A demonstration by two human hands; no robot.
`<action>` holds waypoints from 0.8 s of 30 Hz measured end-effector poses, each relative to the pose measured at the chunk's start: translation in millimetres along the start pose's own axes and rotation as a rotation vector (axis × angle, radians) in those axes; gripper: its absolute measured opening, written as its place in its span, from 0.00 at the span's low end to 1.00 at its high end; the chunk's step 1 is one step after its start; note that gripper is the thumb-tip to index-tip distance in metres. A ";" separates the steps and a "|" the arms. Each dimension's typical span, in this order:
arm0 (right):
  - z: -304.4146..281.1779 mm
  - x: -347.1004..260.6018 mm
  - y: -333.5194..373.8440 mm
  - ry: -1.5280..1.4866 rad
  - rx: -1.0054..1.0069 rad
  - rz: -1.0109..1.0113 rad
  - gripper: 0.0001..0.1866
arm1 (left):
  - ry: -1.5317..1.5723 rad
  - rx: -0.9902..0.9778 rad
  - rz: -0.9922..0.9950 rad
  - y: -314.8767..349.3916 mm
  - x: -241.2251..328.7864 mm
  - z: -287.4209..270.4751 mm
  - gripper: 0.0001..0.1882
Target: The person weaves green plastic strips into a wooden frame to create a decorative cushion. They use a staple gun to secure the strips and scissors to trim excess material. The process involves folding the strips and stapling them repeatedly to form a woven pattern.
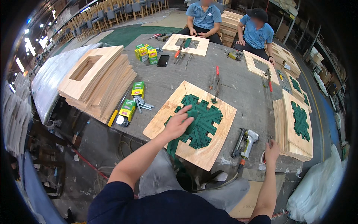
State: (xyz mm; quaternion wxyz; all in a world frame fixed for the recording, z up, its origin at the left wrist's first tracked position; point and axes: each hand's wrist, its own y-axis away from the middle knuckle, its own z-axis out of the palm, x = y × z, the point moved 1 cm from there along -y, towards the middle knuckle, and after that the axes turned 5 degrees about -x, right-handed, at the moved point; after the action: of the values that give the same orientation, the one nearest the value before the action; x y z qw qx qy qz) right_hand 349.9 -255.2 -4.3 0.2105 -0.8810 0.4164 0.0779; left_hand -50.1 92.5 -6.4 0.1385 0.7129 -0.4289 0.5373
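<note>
A plywood panel [220,145] lies in front of me, with dark green woven webbing straps [203,127] crisscrossed over its middle. My left hand [178,125] rests on the straps, fingers stretched out and apart. One loose length of webbing [172,147] hangs off the panel's near edge beneath my left wrist. At the table's right front edge, my right hand [272,151] is closed with bent fingers; anything in them is too small to make out. Between that hand and the panel lies a silver and black staple gun [248,143], hose attached.
Stacked wooden frames [100,82] stand left, strapped panels [294,127] right. Staple boxes [128,108], loose staple strips [143,103] and a phone [163,61] lie on the table [156,80]. Red-handled pliers [217,76] lie beyond the panel. Two people in blue shirts [204,15] sit opposite.
</note>
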 end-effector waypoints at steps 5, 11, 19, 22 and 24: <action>39.6 -100.9 -41.4 -0.195 -0.159 -0.178 0.16 | -0.706 -0.319 0.116 -54.3 -40.2 33.6 0.17; 100.5 -203.5 -124.7 -0.302 -0.298 -0.382 0.15 | -0.853 -0.407 -0.029 -62.6 -61.1 54.5 0.25; 235.8 -318.1 -302.9 -0.480 -0.192 -0.220 0.23 | -0.797 -0.406 -0.021 -75.5 -60.2 51.4 0.24; 276.5 -350.5 -349.3 -0.594 -0.336 -0.087 0.25 | -0.805 -0.447 -0.041 -79.5 -63.2 51.9 0.24; 296.2 -361.4 -373.9 -0.789 -0.627 0.204 0.27 | -0.824 -0.470 -0.064 -80.6 -65.3 52.8 0.28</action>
State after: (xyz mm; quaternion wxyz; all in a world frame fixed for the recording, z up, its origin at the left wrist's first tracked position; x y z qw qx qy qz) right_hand 416.2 338.3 -43.1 0.0685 -0.7602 0.3456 0.5459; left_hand 41.8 135.9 -63.3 0.1311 0.8289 -0.5358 0.0936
